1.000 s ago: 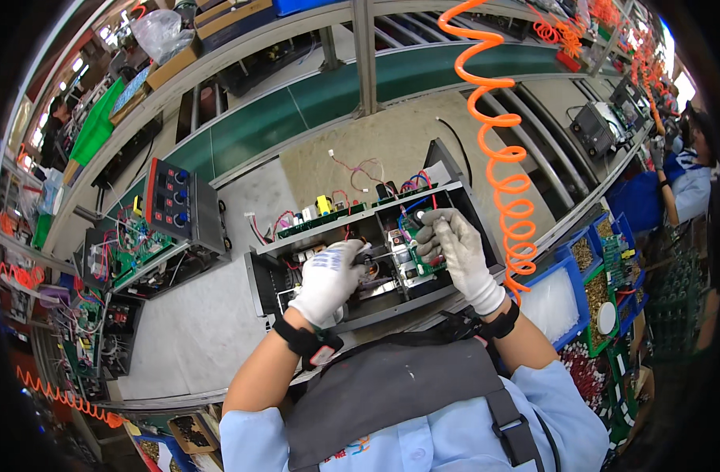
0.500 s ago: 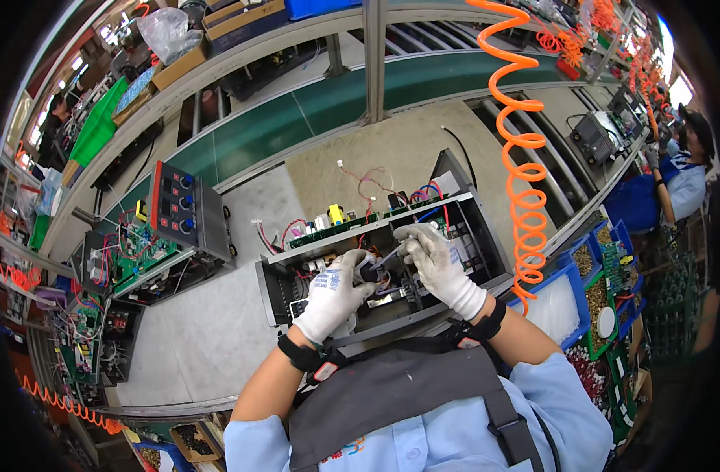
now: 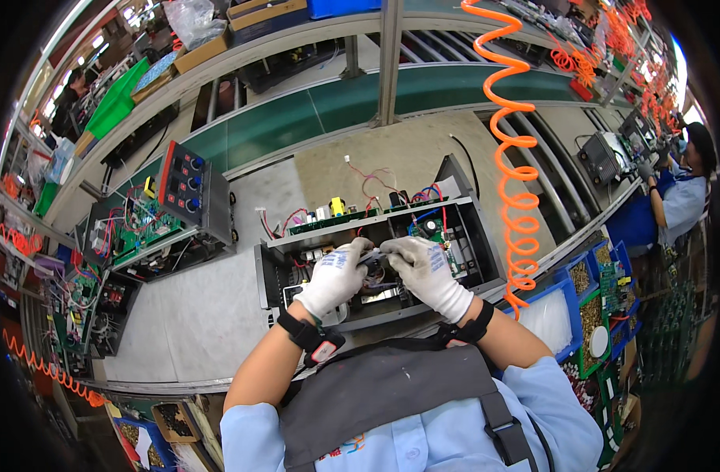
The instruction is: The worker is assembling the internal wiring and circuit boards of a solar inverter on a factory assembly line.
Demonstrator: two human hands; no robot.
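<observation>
A dark, open metal equipment case point(image 3: 391, 317) lies in front of me, with wiring and parts inside. Along its far side runs a green circuit board point(image 3: 321, 226) carrying a yellow component point(image 3: 338, 207) and loose red wires. My left hand point(image 3: 334, 277), in a white glove, reaches in over the middle with thumb and fingers pinched. My right hand point(image 3: 423, 271), gloved alike, comes from the other side, its fingertips pinched close to the left ones. Whatever lies between the fingertips is too small and covered to name. Below them sits a dark round part with wires.
To the left stands another unit with a knobbed front panel point(image 3: 185, 185) and exposed boards. An orange coiled hose point(image 3: 521, 228) hangs right of the case. Blue bins point(image 3: 549, 315) of small parts stand at right. A co-worker point(image 3: 683, 197) works at far right.
My right hand has moved left and slightly down, bringing its fingertips to the left hand's. A pale thin strip seen between the hands before is now mostly hidden. The view has shifted slightly.
</observation>
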